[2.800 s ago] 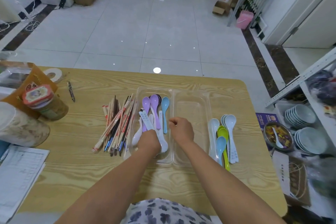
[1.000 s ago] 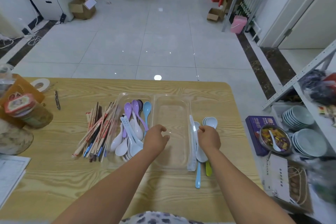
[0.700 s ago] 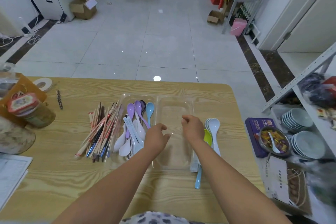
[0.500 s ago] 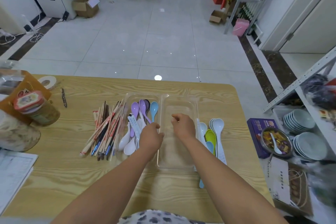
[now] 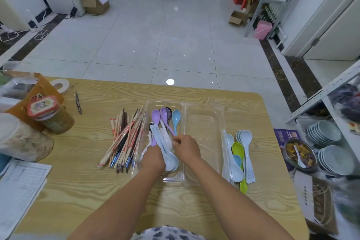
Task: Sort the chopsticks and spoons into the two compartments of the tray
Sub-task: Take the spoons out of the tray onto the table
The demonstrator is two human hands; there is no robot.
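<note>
Tray (image 5: 203,104), 9 o'clock compartment: 2 purple spoons (image 5: 155,117), 1 blue spoon (image 5: 176,118), several white spoons (image 5: 171,160). Left hand (image 5: 153,159): fingers hidden, can't tell. Right hand (image 5: 187,148): fingers (image 5: 176,141) curled at the handles, grip unclear.

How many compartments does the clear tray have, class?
2. The left compartment holds a pile of spoons; the right compartment, beside it, holds nothing.

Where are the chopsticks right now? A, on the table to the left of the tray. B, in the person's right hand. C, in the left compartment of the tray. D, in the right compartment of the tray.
A: the chopsticks lie in a pile on the table, just left of the tray, whose left compartment holds only spoons.
</note>
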